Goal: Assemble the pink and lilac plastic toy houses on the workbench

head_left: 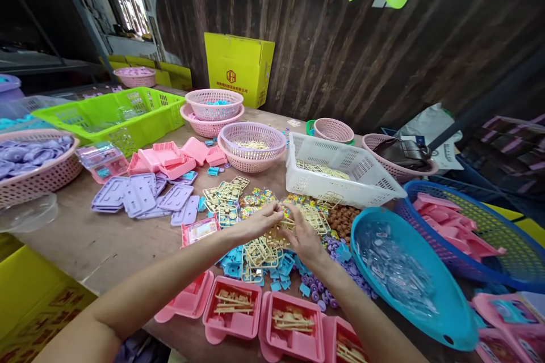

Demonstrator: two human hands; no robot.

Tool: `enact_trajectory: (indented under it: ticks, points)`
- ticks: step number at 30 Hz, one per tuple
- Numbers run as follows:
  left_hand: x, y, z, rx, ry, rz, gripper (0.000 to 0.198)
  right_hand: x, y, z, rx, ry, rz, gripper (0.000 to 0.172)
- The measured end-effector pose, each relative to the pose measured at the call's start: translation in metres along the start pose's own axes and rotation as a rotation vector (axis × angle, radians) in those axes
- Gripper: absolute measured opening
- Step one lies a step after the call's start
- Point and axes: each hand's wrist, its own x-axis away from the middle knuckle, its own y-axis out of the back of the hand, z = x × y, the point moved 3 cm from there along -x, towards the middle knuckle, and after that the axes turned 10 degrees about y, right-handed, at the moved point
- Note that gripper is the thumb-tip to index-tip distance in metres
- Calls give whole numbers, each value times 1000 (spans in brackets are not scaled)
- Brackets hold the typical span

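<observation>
- Nearest: left forearm (170,275) and right forearm (357,300), entering from below, above a row of pink boxes (240,323).
- Pink boxes: on the near side of the counter (106,247); those between the forearms contain beige sticks (293,327).
- Beyond the boxes: blue pieces (232,264), loose; purple wheels (317,289) to their right, beside a blue tray (451,306).
- Beige frames (261,252): one batch between the hands and the boxes; others beneath the right hand (304,238) and left of the left hand (266,218). Laid crosswise, no common long axis. The right-hand batch appears to slant rightward and toward the camera; the right hand is nearer to it.
- Left grip: fingertips drawn together; whether anything is pinched, cannot tell.
- Right grip: fingers curved toward the left hand, thumb apart; contents cannot be told. Both sets of fingertips nearly meet above the frames.
- Beyond the hands, rightward: brown bits (343,221), then a white basket (323,188) containing more frames.
- Farthest: yellow carton (236,59), near the wall (323,57).
</observation>
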Motion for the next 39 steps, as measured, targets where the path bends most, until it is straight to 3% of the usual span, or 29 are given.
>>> enact_trajectory:
  ticks: [2, 4, 9, 11, 14, 19, 24, 29, 31, 35, 39]
  points:
    - [-13, -2, -1, -123, 34, -2, 32, -5, 5, -7, 26, -67, 187, 62]
    - [-30, 4, 0, -305, 117, -41, 30, -9, 12, -16, 81, -150, 255, 60]
    - [-77, 47, 17, -574, 341, -389, 30, -14, 30, -39, 50, -289, 70, 19]
    - [-89, 58, 31, -652, 430, -471, 29, -13, 31, -46, -95, -349, 7, 22]
    - [-100, 63, 49, -714, 484, -472, 28, -13, 28, -52, -327, -399, -46, 32]
    - [-102, 69, 50, -675, 399, -453, 19, -14, 21, -53, -598, -482, -37, 45]
    - [-77, 69, 29, -518, 227, -348, 16, -24, 13, -43, -814, -550, -50, 53]
    - [-25, 67, 25, -456, 143, -159, 17, -42, -3, -13, -804, -431, 58, 48]
    - [1, 82, 37, -494, 177, -189, 19, -45, -5, 0, -656, -336, 83, 41]
    - [54, 122, 77, -677, 369, -396, 8, -40, -7, 24, -415, -160, 140, 40]
    - [81, 130, 108, -814, 490, -453, 17, -30, -13, 49, -364, -78, 180, 30]
